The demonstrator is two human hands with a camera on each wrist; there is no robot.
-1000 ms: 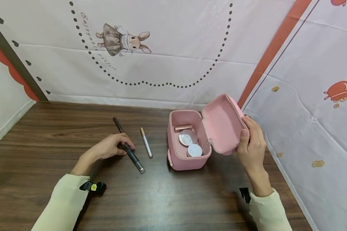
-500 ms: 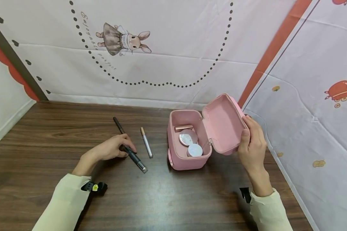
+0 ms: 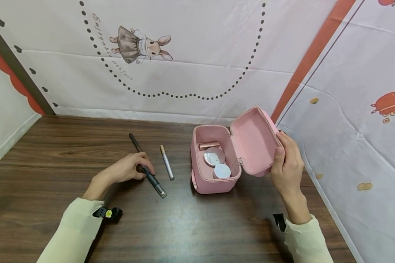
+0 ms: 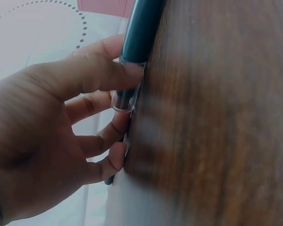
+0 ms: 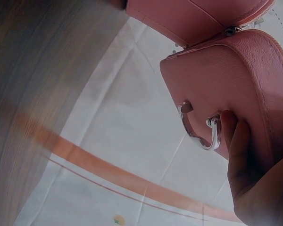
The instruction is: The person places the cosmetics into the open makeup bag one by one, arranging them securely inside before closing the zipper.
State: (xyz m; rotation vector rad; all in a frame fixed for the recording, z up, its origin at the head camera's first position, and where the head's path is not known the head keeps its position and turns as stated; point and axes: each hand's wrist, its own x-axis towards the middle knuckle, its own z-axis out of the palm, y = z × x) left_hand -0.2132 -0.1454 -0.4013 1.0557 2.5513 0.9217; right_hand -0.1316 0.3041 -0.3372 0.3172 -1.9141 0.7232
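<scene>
My left hand pinches a dark cosmetic tube between thumb and fingers, low over the table. In the left wrist view a clear end piece shows on the tube under the thumb. A thin black stick lies beyond the hand, partly hidden by it. My right hand holds the raised lid of a pink cosmetic case, thumb on the rim. The fingers press the lid's outer side, near a silver handle. Inside the case are a rose-gold tube and two round compacts.
A silver tube with a gold cap lies on the wooden table between the left hand and the case. A printed white cloth hangs behind the table and along its right side.
The left hand and the dark tube have shifted slightly to the right since a second ago. The right hand and the lid have stayed put.
</scene>
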